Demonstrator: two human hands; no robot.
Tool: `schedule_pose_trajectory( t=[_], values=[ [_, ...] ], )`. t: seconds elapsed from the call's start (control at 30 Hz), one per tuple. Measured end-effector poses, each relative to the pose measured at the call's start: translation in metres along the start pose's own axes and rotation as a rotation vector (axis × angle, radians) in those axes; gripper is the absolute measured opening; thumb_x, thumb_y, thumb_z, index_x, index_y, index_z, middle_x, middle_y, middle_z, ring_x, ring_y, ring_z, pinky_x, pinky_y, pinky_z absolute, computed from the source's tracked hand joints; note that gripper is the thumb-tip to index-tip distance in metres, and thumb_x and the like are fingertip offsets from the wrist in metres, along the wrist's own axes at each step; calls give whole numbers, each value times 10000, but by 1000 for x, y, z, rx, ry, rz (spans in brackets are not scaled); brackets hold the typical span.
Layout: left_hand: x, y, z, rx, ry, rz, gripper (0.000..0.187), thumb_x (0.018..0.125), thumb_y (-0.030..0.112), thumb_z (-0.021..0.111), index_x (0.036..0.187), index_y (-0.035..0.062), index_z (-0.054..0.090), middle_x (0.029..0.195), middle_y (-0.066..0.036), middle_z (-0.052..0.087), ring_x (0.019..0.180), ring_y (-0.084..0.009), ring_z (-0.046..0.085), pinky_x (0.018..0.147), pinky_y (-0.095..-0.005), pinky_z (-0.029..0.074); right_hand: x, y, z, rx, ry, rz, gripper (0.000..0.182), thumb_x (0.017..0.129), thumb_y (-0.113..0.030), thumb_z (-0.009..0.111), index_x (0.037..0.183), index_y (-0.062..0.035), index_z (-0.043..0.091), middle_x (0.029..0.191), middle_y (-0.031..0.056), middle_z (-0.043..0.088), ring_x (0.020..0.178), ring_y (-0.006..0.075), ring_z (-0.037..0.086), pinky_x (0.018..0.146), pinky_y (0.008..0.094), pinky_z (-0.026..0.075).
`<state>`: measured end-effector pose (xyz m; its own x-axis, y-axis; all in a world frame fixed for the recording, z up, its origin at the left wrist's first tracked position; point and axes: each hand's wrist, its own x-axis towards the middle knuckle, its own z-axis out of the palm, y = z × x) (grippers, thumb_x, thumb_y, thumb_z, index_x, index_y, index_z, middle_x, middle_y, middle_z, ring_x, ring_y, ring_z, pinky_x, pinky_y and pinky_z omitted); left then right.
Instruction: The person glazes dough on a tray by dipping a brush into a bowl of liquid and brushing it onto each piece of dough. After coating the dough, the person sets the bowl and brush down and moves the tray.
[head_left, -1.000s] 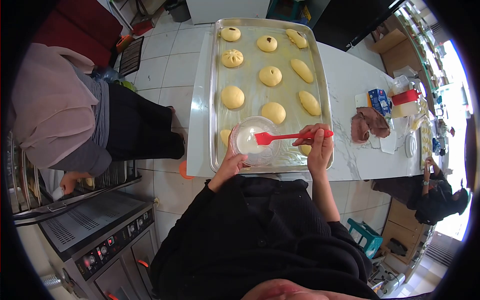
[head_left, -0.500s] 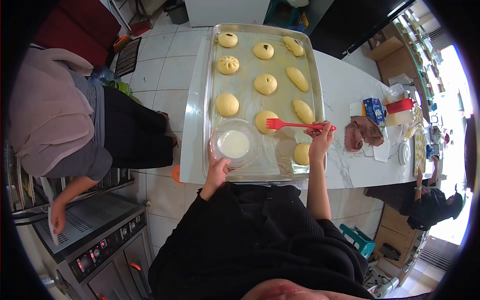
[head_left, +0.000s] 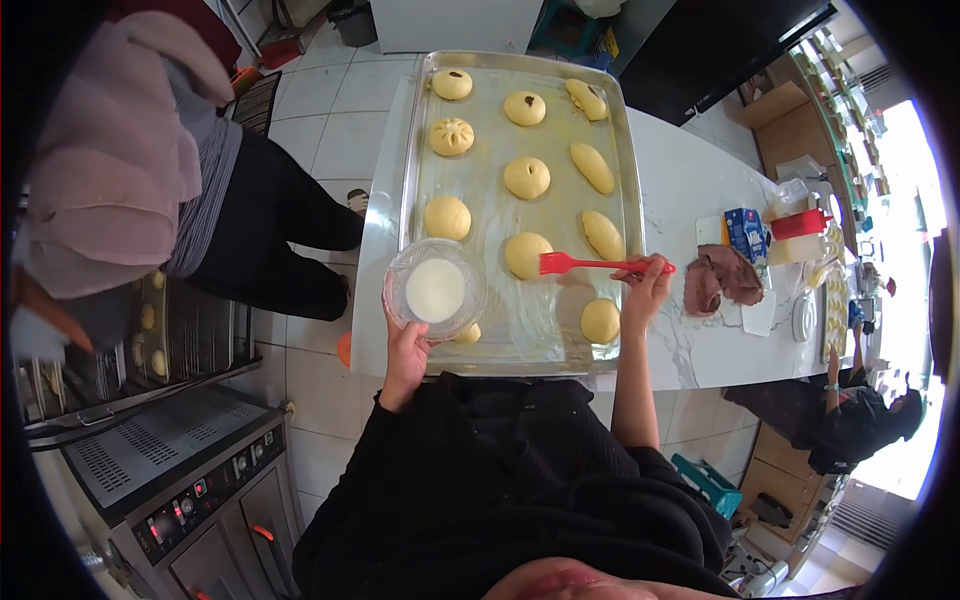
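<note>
My left hand [head_left: 407, 355] grips a clear bowl [head_left: 470, 310] of milky white liquid [head_left: 435, 291] over the tray's near left corner. A red pastry brush [head_left: 600, 264] lies across the fingers of my right hand [head_left: 645, 290], which are closed on its handle. Its bristle end is at the right side of a round dough bun [head_left: 525, 256]; whether it touches cannot be made out. Several buns, round and elongated, sit on the metal baking tray [head_left: 632, 170]. Part of one bun [head_left: 467, 333] is hidden behind the bowl.
The tray rests on a white marble-patterned table [head_left: 675, 190]. Right of it are a brown cloth [head_left: 720, 278], a blue carton [head_left: 747, 235] and a red-topped container [head_left: 800, 225]. One person [head_left: 270, 210] stands at left by an oven [head_left: 200, 490]; another person [head_left: 850, 410] is at far right.
My left hand has moved the bowl left, uncovering part of a bun at the tray's near edge. The brush has shifted slightly right and down. The person at left has moved.
</note>
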<state>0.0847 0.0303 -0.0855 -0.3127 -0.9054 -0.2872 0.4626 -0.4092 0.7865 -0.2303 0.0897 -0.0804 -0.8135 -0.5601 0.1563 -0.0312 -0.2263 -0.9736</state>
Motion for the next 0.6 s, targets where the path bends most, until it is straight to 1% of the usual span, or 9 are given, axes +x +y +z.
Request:
schedule_pose_trajectory(
  t=[0.1, 0.2, 0.23, 0.27, 0.3, 0.33, 0.4, 0.5, 0.6],
  values=[
    [-1, 3, 3, -9, -2, 2, 706, 719, 28, 368, 1355, 139, 83, 1267, -129, 345, 1107, -271, 459, 805, -427, 497, 7, -8, -5, -22, 65, -104, 235, 942, -210, 317, 877, 1, 400, 751, 116, 526, 534, 163, 552, 515, 281, 519],
    [0, 6, 7, -7, -4, -19, 703, 719, 28, 366, 1355, 140, 86, 1274, -129, 340, 1109, -273, 458, 810, -430, 494, -11, -12, 5, -94, -43, -233, 210, 935, -158, 330, 848, 11, 420, 748, 124, 537, 546, 183, 560, 538, 299, 511],
    [0, 6, 7, -2, -4, -28, 703, 719, 27, 365, 1355, 140, 87, 1277, -129, 337, 1111, -275, 456, 814, -431, 491, -22, -10, 5, -252, -155, -355, 190, 919, -92, 336, 805, 18, 442, 752, 135, 545, 571, 194, 575, 546, 317, 498],
    [1, 6, 8, -1, -5, -26, 703, 719, 27, 362, 1355, 141, 86, 1281, -129, 333, 1113, -277, 453, 819, -433, 488, -33, -9, 7, -312, -306, -544, 139, 884, -42, 377, 790, 13, 463, 758, 147, 567, 591, 222, 594, 531, 311, 484],
    [2, 6, 9, 0, -6, -25, 704, 718, 26, 360, 1356, 142, 85, 1284, -129, 330, 1115, -280, 451, 824, -436, 485, -41, -16, 8, -457, -442, -662, 78, 846, -12, 418, 798, 7, 476, 759, 153, 584, 599, 243, 600, 521, 299, 483],
    [3, 6, 10, 1, -7, -25, 704, 718, 25, 358, 1356, 143, 84, 1288, -129, 327, 1118, -282, 448, 828, -438, 482, -49, -24, 15, -490, -506, -794, 34, 815, 5, 451, 800, 0, 482, 759, 154, 595, 605, 258, 604, 520, 290, 485],
    [4, 9, 14, 8, 3, -28, 705, 718, 24, 353, 1358, 146, 83, 1292, -129, 322, 1123, -286, 443, 835, -441, 478, -63, -30, 21, -449, -634, -851, 49, 835, -14, 461, 792, 0, 481, 746, 143, 596, 608, 243, 605, 527, 290, 489],
    [4, 10, 15, 16, -2, -13, 707, 718, 24, 349, 1360, 151, 80, 1295, -131, 319, 1127, -287, 441, 837, -439, 477, -67, -29, 23, -323, -584, -758, 211, 915, -173, 397, 820, 9, 446, 679, 149, 579, 579, 247, 600, 513, 294, 481],
    [4, 8, 10, -27, -7, -25, 745, 691, 1, 347, 1364, 165, 74, 1299, -114, 300, 1144, -265, 419, 830, -425, 487, -52, -24, 9, -322, -449, -498, 208, 925, -172, 369, 846, 10, 432, 710, 152, 575, 599, 233, 595, 546, 300, 491]
  ],
)
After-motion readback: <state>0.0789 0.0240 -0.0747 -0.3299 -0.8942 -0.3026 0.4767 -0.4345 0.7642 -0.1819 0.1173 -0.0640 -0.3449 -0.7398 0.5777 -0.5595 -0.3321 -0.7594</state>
